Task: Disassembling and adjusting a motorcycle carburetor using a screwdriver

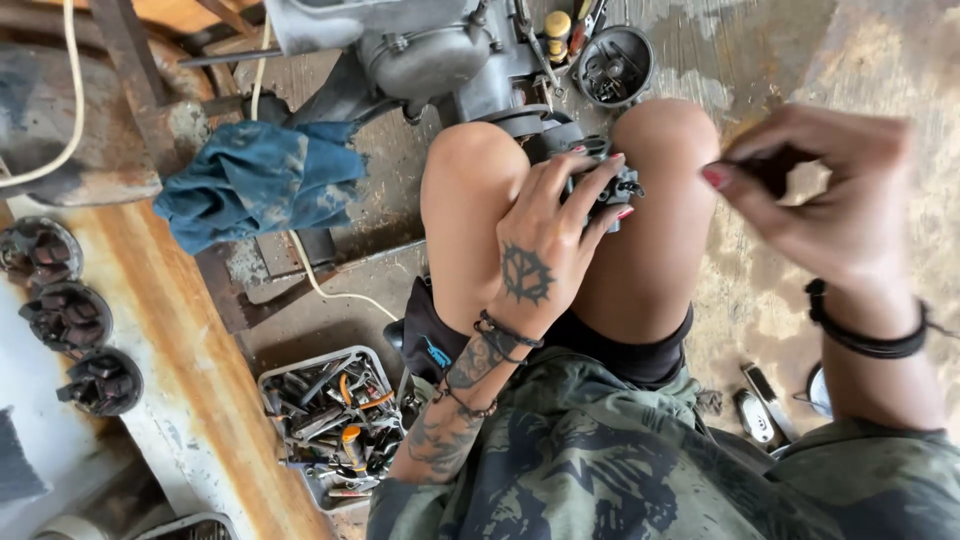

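left hand (545,245) wraps a small metal part (612,188) between the knees. right hand (835,195) hovers, fingertips pinched together, blurred. blue rag (258,180) and tool tray (335,420) sit left, engine (430,50) ahead.

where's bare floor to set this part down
Bare concrete floor lies right of the right knee, and a smaller patch between blue rag and tool tray. Crowded by the engine ahead.

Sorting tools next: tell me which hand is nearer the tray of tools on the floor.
Left. The left hand grips a small metal part above the tool tray; the right hand is raised far off to the other side.
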